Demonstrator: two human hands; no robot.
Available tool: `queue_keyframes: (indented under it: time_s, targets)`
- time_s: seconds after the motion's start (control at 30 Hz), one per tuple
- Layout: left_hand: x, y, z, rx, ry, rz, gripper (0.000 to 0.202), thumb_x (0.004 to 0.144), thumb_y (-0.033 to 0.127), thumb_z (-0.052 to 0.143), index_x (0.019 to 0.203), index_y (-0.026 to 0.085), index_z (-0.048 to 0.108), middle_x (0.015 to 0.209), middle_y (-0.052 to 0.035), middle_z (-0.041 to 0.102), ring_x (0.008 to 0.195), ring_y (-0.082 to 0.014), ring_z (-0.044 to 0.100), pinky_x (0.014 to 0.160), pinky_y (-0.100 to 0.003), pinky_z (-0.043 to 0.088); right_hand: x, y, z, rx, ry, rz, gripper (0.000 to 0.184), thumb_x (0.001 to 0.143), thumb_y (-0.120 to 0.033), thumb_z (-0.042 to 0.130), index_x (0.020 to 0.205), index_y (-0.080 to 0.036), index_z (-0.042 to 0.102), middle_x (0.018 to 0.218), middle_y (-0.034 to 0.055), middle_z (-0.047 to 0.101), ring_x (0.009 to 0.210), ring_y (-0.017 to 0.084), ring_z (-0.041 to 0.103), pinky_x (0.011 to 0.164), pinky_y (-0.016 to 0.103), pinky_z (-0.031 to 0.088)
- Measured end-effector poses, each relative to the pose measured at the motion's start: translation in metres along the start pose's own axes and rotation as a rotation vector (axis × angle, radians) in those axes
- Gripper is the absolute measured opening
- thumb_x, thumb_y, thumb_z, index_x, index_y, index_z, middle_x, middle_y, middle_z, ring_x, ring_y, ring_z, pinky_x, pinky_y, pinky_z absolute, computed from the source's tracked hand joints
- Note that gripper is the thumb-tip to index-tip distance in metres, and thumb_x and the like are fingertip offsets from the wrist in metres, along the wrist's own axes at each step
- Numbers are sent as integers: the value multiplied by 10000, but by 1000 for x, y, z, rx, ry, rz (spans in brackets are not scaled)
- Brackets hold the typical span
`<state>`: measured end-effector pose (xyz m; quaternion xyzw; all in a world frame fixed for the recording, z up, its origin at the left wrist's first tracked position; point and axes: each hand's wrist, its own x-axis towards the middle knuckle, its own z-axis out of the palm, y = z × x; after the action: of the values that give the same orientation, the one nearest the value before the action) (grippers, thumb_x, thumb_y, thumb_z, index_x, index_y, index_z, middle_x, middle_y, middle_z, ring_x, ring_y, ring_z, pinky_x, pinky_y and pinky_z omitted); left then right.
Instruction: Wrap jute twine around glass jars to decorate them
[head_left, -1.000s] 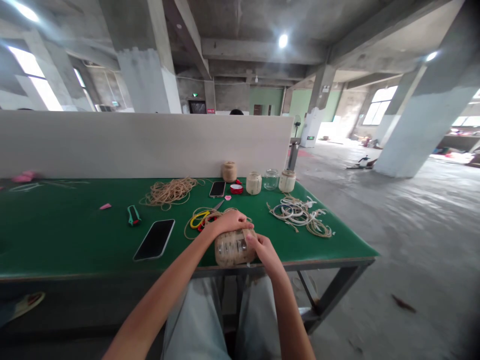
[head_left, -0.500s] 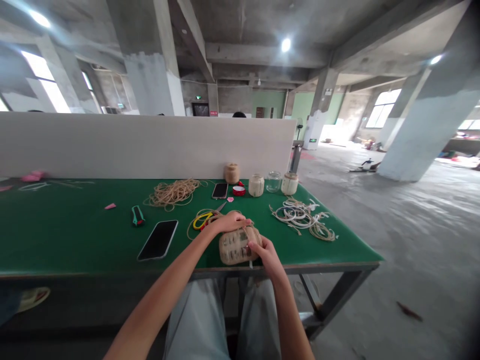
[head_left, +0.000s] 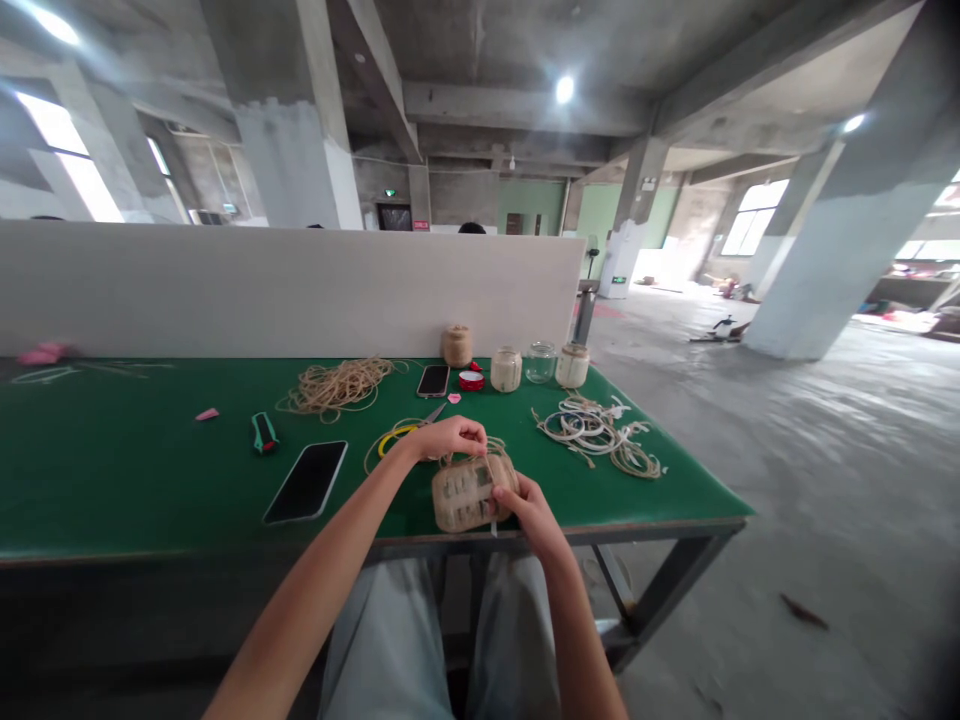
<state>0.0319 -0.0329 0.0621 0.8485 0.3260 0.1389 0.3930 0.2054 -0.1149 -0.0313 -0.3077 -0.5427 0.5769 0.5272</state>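
Observation:
A glass jar partly wound with tan twine (head_left: 466,492) lies on its side near the front edge of the green table (head_left: 135,470). My right hand (head_left: 529,505) grips the jar's right end from below. My left hand (head_left: 448,437) hovers just above the jar, fingers pinched on a strand of twine that runs down to it. Loose twine and yellow-handled scissors (head_left: 396,437) lie just behind my left hand.
A black phone (head_left: 306,480) and a green utility knife (head_left: 262,432) lie to the left. A twine heap (head_left: 335,384), a second phone (head_left: 433,380), a twine spool (head_left: 457,345), red tape (head_left: 472,380) and three jars (head_left: 541,361) stand at the back. Cord scraps (head_left: 596,430) lie right.
My left hand has lifted off the jar's top and now pinches twine above it. The jar has turned a little under my right hand.

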Motion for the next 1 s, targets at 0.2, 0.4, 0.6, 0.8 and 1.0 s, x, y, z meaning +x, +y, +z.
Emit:
queue_keyframes:
  time_s: [0.2, 0.4, 0.6, 0.8, 1.0]
  targets:
    - [1, 0, 9, 48, 71, -5, 323, 758, 463, 513, 789, 144, 553, 633, 30, 462, 568, -97, 400, 522, -201, 316, 0, 2, -1, -10, -5, 2, 242, 729, -371, 614, 776, -137, 575, 607, -3, 601, 543, 102, 506, 539, 203, 385]
    - [-3, -4, 11, 103, 60, -12, 314, 769, 456, 487, 764, 148, 548, 736, 0, 528, 672, -131, 468, 600, -219, 363, -2, -3, -2, -51, -2, 24, 274, 715, -392, 613, 787, -130, 583, 623, 3, 600, 556, 109, 510, 546, 212, 397]
    - [-4, 7, 14, 156, 34, -6, 271, 762, 411, 495, 730, 148, 555, 724, 5, 526, 665, -130, 464, 598, -217, 350, 3, -16, -11, -163, 74, 78, 343, 690, -452, 605, 645, -113, 600, 530, -18, 525, 511, 97, 446, 474, 198, 324]
    - [-7, 18, 16, 218, 66, -25, 253, 759, 397, 498, 735, 156, 569, 679, 16, 531, 615, -118, 445, 536, -208, 307, 10, -17, -3, -199, 169, 141, 334, 646, -433, 660, 641, -105, 597, 502, -36, 468, 463, 66, 368, 418, 185, 253]
    - [-9, 14, 12, 250, 61, -29, 308, 747, 461, 519, 740, 161, 586, 660, 14, 541, 582, -115, 455, 508, -205, 303, 2, -14, 8, -92, 137, 117, 331, 688, -419, 632, 832, -122, 609, 634, -11, 556, 548, 95, 470, 506, 197, 367]
